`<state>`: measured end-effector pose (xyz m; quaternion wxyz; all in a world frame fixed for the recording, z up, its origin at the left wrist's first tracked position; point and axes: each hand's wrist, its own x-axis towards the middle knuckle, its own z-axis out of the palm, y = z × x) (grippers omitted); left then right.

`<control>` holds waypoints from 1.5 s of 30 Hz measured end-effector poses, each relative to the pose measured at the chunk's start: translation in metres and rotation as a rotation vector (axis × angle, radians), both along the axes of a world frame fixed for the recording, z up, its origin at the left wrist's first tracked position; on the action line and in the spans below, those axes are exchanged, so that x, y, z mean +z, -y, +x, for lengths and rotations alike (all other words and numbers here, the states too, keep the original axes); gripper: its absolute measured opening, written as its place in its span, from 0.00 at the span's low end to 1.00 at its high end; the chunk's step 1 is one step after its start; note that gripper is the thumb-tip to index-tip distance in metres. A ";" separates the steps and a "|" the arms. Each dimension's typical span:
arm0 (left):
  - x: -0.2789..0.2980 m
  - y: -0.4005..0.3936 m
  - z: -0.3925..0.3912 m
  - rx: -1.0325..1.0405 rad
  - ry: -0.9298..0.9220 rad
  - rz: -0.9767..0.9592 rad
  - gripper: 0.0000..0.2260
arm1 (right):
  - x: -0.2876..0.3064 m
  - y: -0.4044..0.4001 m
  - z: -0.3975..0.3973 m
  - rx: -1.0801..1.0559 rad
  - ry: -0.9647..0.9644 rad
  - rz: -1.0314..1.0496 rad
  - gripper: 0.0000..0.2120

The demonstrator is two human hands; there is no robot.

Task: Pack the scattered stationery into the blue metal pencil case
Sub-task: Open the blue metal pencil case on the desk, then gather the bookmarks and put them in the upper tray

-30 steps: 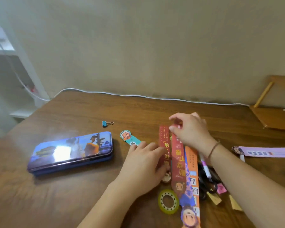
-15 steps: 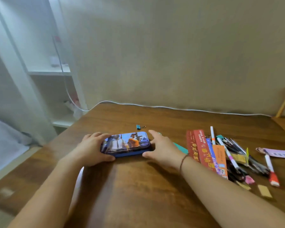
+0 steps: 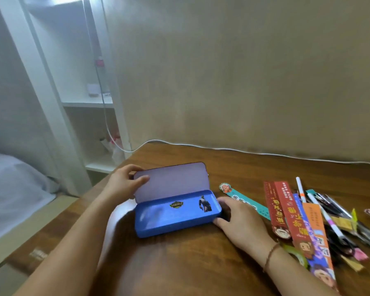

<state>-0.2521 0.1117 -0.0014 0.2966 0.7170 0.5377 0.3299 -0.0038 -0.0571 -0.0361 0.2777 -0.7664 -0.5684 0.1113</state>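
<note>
The blue metal pencil case (image 3: 158, 223) lies open on the wooden table (image 3: 190, 263), its lid (image 3: 173, 180) raised upright and its tray empty apart from two stickers. My left hand (image 3: 124, 181) grips the lid's left edge, thumb on the inner face. My right hand (image 3: 241, 221) holds the tray's right end with curled fingers. To the right lie a teal bookmark (image 3: 244, 200), red and orange bookmarks (image 3: 286, 212), pens (image 3: 320, 208), a tape roll (image 3: 297, 254) and small sticky notes (image 3: 360, 254).
A white cable (image 3: 265, 153) runs along the wall at the table's back edge. White shelving (image 3: 90, 103) stands at the left, with a bed (image 3: 11, 193) beside it. The table's left edge is just behind my left hand.
My hands left the bookmarks and took the closed pencil case at both ends. The lid has since swung up and the case now stands open. The view has turned left.
</note>
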 end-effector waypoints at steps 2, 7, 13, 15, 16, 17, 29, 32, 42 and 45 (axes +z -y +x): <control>-0.016 -0.010 -0.002 0.005 -0.021 -0.025 0.19 | 0.003 -0.002 0.000 0.017 0.020 -0.028 0.21; -0.034 -0.013 0.005 0.079 -0.050 0.056 0.23 | 0.011 -0.015 0.008 -0.045 -0.104 -0.042 0.13; -0.029 -0.004 0.003 0.078 -0.272 0.236 0.13 | 0.018 -0.037 0.003 -0.168 0.047 -0.107 0.09; -0.027 0.008 0.003 -0.037 -0.285 0.257 0.08 | 0.015 -0.037 -0.003 -0.210 0.113 -0.083 0.08; -0.027 0.015 0.004 -0.105 -0.336 0.251 0.06 | 0.013 -0.036 -0.007 -0.225 0.164 -0.058 0.07; -0.028 0.021 0.005 -0.151 -0.399 0.259 0.06 | 0.012 -0.035 -0.011 -0.235 0.222 -0.030 0.08; -0.020 0.028 0.015 -0.018 -0.711 0.489 0.08 | 0.018 -0.039 -0.024 -0.204 0.377 -0.020 0.07; -0.018 0.032 0.008 -0.053 -0.556 0.640 0.08 | 0.023 -0.032 -0.020 -0.195 0.278 0.082 0.08; -0.025 0.090 0.001 -0.242 -0.570 0.632 0.08 | 0.020 0.026 0.002 -0.151 0.261 -0.100 0.07; -0.033 0.097 0.000 -0.283 -0.494 0.610 0.09 | 0.016 0.029 0.001 -0.133 0.279 -0.097 0.06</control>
